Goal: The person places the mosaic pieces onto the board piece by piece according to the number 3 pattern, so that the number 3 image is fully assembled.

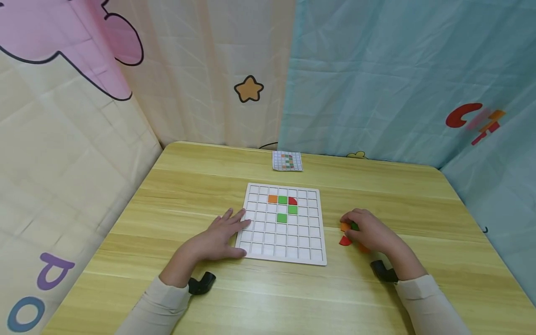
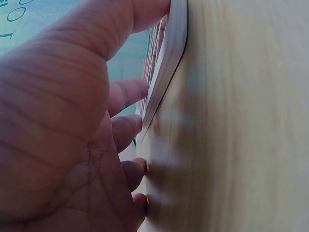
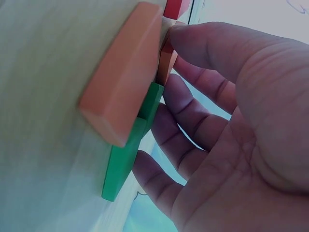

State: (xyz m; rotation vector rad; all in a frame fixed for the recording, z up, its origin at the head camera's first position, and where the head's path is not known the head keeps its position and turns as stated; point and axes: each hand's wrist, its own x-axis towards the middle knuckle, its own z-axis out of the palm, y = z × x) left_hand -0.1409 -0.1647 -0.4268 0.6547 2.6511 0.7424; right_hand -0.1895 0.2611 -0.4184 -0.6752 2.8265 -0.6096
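Note:
A white grid board [image 1: 274, 239] lies on the table, bearing an orange square tile [image 1: 272, 199], several green tiles [image 1: 282, 217] and a red rounded tile [image 1: 292, 201]. My left hand [image 1: 219, 237] rests spread at the board's left edge, thumb and some fingertips on its rim. Right of the board, my right hand [image 1: 368, 230] is over a small group of loose tiles. In the right wrist view its thumb and forefinger pinch an orange tile [image 3: 167, 60]. Near those fingers lie green tiles [image 3: 123, 162], a larger-looking orange tile [image 3: 123, 72] and a red tile [image 1: 345, 241].
A small printed card [image 1: 287, 161] with a coloured grid pattern lies at the table's back edge, beyond the board. Printed curtains [image 1: 356, 70] hang close behind the wooden table [image 1: 201, 172]. Black wrist mounts [image 1: 202, 284] sit under both wrists.

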